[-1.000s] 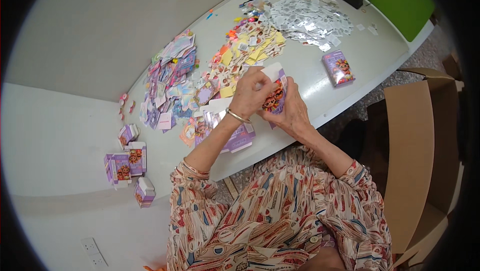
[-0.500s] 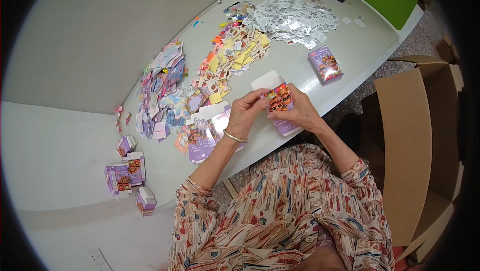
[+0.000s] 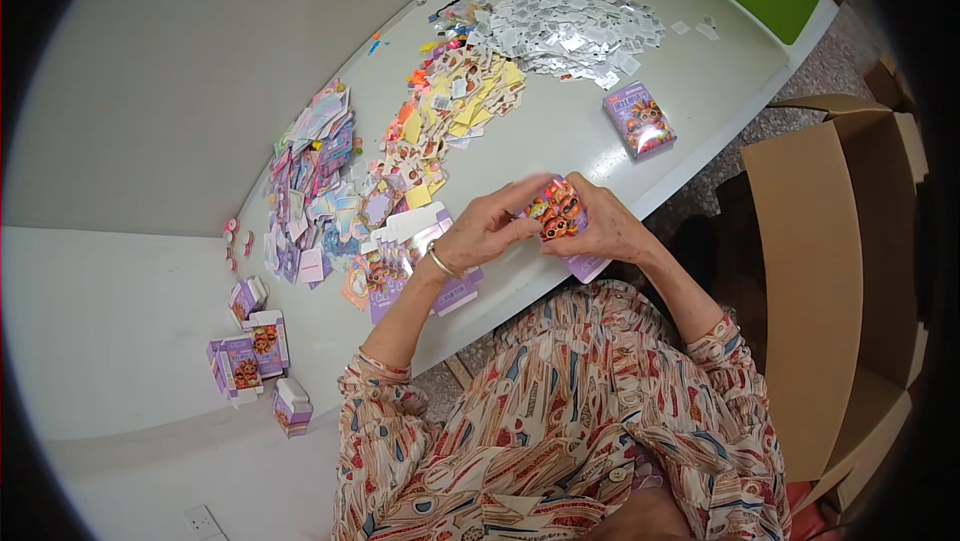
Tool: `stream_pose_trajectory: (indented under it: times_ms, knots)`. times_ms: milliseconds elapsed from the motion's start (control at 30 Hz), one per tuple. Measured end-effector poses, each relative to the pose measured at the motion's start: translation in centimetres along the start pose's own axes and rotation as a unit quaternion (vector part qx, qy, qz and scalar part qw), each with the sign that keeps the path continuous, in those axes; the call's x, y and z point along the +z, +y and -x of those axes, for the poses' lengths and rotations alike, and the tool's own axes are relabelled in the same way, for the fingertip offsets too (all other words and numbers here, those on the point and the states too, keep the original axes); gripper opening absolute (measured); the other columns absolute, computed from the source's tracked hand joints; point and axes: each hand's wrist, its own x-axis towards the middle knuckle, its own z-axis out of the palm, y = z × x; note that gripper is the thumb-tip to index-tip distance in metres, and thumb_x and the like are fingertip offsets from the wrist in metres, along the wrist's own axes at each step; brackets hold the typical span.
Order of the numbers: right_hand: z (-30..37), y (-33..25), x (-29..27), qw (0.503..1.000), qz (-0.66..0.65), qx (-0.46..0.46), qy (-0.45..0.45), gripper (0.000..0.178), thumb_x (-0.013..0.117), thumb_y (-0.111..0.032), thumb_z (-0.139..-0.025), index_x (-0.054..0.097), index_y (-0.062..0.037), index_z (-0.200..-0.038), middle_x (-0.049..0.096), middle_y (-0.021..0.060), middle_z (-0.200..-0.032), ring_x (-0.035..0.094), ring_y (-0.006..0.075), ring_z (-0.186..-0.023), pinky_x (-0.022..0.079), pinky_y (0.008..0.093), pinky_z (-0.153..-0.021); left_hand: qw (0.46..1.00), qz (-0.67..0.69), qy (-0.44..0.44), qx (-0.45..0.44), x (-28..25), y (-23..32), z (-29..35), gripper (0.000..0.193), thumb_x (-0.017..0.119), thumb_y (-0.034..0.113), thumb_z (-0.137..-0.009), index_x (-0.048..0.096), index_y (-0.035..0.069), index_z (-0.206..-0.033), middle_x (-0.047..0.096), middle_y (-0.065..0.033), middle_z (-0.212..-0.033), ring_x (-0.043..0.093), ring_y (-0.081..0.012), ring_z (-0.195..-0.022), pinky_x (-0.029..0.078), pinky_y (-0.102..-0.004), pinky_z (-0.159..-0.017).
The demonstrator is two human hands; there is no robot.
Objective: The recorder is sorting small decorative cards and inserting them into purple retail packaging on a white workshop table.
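Fingers of our left hand (image 3: 487, 229) and right hand (image 3: 605, 229) are gripping a small purple carton (image 3: 560, 216) between them, just above the tabletop (image 3: 560, 131) edge, beside flat purple blanks (image 3: 415, 246).

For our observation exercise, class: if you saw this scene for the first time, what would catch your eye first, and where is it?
First, the left hand and right hand meeting at the table's near edge, both gripping a small purple box with an orange picture. Next, the bright drifts across the white table: a silvery packet heap at the far end, yellow cards beside it, purple cards to the left. A tall open cardboard carton stands at the right.
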Motion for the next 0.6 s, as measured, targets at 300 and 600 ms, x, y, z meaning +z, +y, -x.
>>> stream_pose_trajectory:
  times_ms: [300, 600]
  knots:
    - [-0.3, -0.8, -0.6, 0.997, 0.059, 0.043, 0.026, 0.056, 0.079, -0.029, -0.065, 0.045, 0.0027, -0.096, 0.065, 0.0214, -0.082, 0.067, 0.0311, -0.078, 0.052, 0.0391, -0.071, 0.963, -0.231, 0.132, 0.036, 3.3, 1.5, -0.3, 0.057, 0.054, 0.003, -0.091, 0.032, 0.003, -0.143, 0.041, -0.0230, -0.142, 0.039, -0.0370, -0.134, 0.038, -0.0372, -0.106]
    - [0.4, 0.0, -0.4, 0.997, 0.054, 0.038, 0.034, 0.059, 0.082, -0.030, -0.061, 0.043, 0.0002, -0.094, 0.064, 0.0194, -0.081, 0.066, 0.0273, -0.076, 0.051, 0.0381, -0.069, 0.959, 0.146, 0.202, -0.134, 3.3, 0.8, -0.4, 0.041, 0.056, 0.013, -0.095, 0.048, -0.002, -0.132, 0.057, -0.0155, -0.126, 0.057, -0.0219, -0.115, 0.048, -0.0336, -0.095]
